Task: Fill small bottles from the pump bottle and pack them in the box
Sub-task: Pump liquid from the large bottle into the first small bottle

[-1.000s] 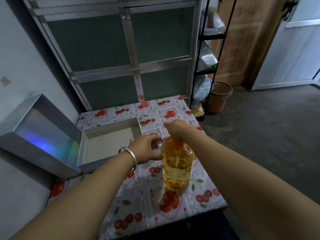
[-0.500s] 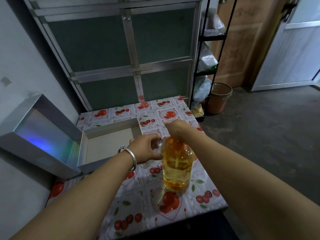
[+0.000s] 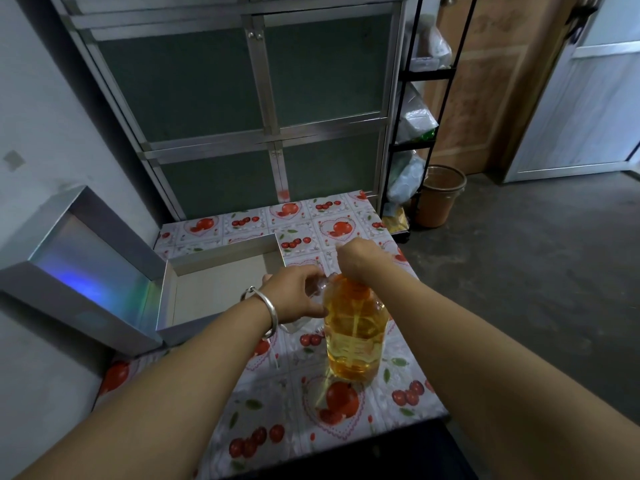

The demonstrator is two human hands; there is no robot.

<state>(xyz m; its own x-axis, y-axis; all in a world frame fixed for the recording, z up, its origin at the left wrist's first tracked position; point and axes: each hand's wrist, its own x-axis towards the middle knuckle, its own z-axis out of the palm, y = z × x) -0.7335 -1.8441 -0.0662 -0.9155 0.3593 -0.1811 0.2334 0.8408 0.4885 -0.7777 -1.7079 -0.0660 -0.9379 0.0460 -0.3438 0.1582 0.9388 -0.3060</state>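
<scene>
A clear pump bottle point(image 3: 355, 337) of amber liquid stands upright near the middle of the cherry-print table point(image 3: 298, 407). My right hand point(image 3: 358, 259) sits closed on top of its pump head, which is hidden under the fingers. My left hand point(image 3: 294, 294), with a silver bangle on the wrist, holds a small clear bottle point(image 3: 317, 289) against the pump bottle's left shoulder; most of the small bottle is covered by my fingers. The open silver box point(image 3: 221, 289) lies to the left, its inside bare as far as I can see.
The box's shiny lid point(image 3: 83, 268) leans against the left wall. A metal-framed cabinet point(image 3: 242, 109) stands behind the table. A black rack with bags point(image 3: 415, 126) and a brown bucket point(image 3: 440, 195) are at the back right. Grey floor lies right of the table.
My right hand has risen a little above the pump bottle's top. My left hand and the small bottle have stayed in place beside the neck.
</scene>
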